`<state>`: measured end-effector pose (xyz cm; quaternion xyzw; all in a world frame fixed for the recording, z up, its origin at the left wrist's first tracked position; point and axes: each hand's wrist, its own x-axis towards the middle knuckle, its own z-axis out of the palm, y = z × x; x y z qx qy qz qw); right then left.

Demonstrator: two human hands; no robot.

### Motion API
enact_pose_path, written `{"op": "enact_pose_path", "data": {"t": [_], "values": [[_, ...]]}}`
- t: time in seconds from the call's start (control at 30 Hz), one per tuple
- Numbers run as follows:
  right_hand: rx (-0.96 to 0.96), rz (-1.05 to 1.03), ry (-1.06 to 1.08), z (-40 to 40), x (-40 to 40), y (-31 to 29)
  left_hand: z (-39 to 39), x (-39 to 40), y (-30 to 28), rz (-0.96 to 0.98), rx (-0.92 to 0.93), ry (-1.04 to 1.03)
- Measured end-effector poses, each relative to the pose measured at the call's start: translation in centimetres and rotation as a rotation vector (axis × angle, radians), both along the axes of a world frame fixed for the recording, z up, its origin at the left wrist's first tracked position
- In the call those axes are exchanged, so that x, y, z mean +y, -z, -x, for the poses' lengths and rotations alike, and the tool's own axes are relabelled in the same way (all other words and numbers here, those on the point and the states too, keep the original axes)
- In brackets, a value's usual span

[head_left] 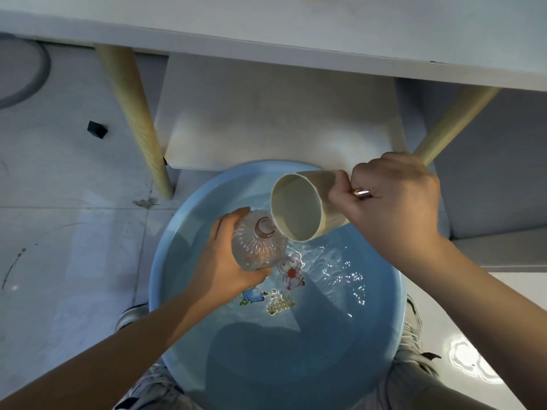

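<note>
Step in hand: filling. The left hand holds the ribbed glass bottle upright, fingers curled round its body, over the water in the blue basin on the floor. The right hand grips the beige cup, which is tipped with its lip at the bottle mouth. The next move probably calls for a steady tilt, with the lip kept over the narrow mouth.

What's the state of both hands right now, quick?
Left hand: closed around the clear ribbed bottle, over the blue basin.
Right hand: closed on the handle of the beige cup, tipped toward the bottle.
</note>
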<state>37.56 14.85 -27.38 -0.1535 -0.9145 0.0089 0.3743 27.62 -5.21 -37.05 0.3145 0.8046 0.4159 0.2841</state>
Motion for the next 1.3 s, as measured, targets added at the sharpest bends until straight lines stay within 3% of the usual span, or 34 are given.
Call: {"op": "enact_pose_path", "data": {"t": [1.3], "values": [[0.066,-0.076,-0.144,0.48,-0.28,-0.11,-0.47,0.20,-0.58,0.025,-0.079,0.004]]}}
